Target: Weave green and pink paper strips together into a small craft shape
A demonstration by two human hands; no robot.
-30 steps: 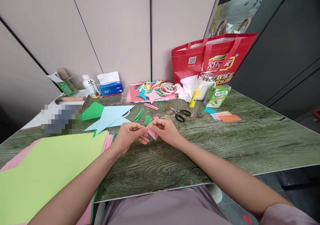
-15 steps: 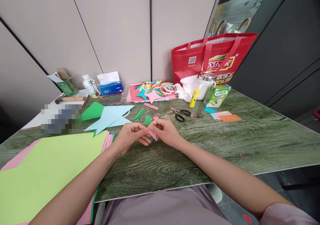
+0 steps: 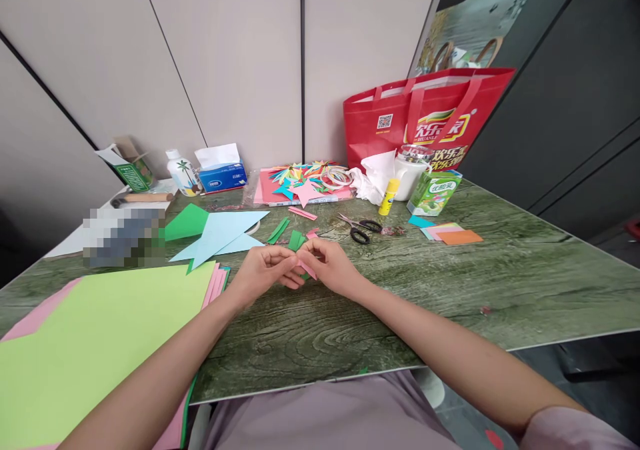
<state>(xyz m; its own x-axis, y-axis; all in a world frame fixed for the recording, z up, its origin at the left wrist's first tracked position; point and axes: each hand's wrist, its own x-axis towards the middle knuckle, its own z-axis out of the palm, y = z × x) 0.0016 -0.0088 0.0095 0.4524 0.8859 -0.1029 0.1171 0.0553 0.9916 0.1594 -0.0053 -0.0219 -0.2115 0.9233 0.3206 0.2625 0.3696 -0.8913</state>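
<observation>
My left hand (image 3: 265, 273) and my right hand (image 3: 330, 263) meet over the middle of the green wood-grain table (image 3: 450, 290), fingers pinched together on a small folded pink paper piece (image 3: 307, 269). Most of the piece is hidden between my fingertips. Green paper scraps (image 3: 295, 239) lie just behind my hands. Black scissors (image 3: 361, 227) rest a little further back to the right.
Large light-green sheets (image 3: 95, 343) over pink ones cover the near left. Light-blue (image 3: 220, 233) and green cut sheets lie behind. At the back stand a tissue box (image 3: 223, 175), a pile of coloured paper stars (image 3: 305, 180), a glue stick (image 3: 389, 197), a green carton (image 3: 434, 192) and a red bag (image 3: 425, 117). Small coloured squares (image 3: 453, 233) sit at the right.
My fingers have closed tighter on the pink piece, so less of it shows below my hands. The arms have hardly moved.
</observation>
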